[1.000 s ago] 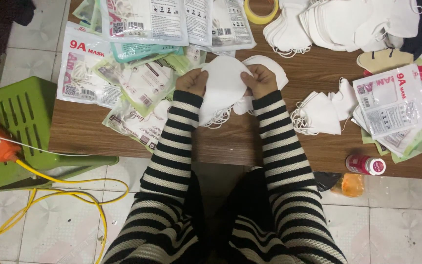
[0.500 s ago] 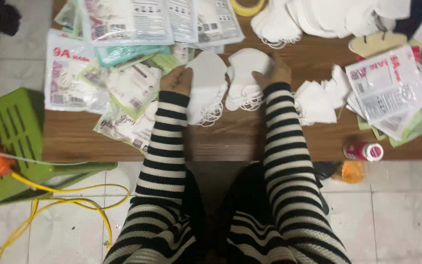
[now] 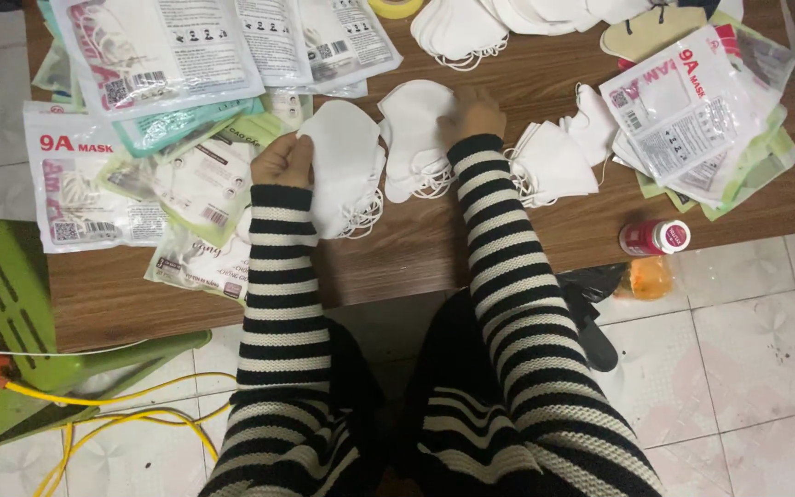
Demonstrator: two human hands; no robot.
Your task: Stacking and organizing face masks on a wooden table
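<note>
My left hand (image 3: 282, 161) grips the left edge of a stack of white folded face masks (image 3: 347, 166) resting on the brown wooden table (image 3: 508, 248). My right hand (image 3: 476, 115) rests on a second small stack of white masks (image 3: 416, 129) just to the right of the first. The two stacks lie side by side, slightly apart, with ear loops hanging toward me. Both arms wear black-and-white striped sleeves.
Sealed mask packets (image 3: 154, 55) cover the table's left and back; more packets (image 3: 692, 110) lie at the right. Loose white masks (image 3: 554, 161) sit right of my hands, another pile (image 3: 462, 32) behind. A red-capped bottle (image 3: 653, 237) lies near the edge. A green stool (image 3: 2, 294) and yellow cable (image 3: 94, 414) are at left.
One mask pile held in both hands has been split into two stacks. My right hand moved right onto the second stack; the left keeps the first.
</note>
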